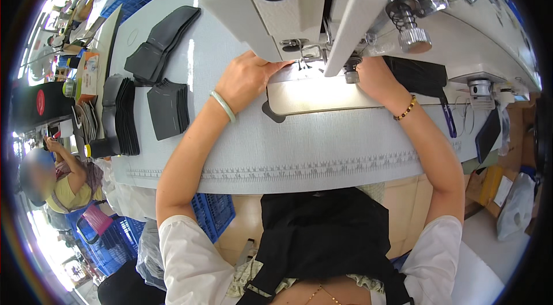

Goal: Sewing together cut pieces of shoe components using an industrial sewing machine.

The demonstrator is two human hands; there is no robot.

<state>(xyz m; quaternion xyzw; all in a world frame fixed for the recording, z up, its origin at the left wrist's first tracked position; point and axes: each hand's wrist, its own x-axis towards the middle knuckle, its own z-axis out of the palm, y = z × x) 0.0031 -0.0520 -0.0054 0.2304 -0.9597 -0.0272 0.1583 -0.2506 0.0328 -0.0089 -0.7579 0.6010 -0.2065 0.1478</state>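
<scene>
A white sewing machine (288, 5) fills the upper middle. My left hand (246, 79), with a pale green bangle at the wrist, is beside the needle area. Its fingers are drawn together, the index finger reaching toward the presser foot (304, 64); what they hold is hidden. My right hand (377, 81), wearing a beaded bracelet, is on the other side, its fingers mostly hidden behind the machine head. Between the hands lies a brightly lit pale plate (322, 97). A dark rounded tab (273, 112) sticks out at its left edge. Beside my right hand lies a black piece (417, 76).
Stacks of dark cut pieces (167, 109) lie on the table (247, 155) at left, with another stack (120, 115) beside them. A printed ruler (276, 174) runs along the near edge. Purple-handled snips (448, 118) lie at right. A person (72, 178) sits at far left.
</scene>
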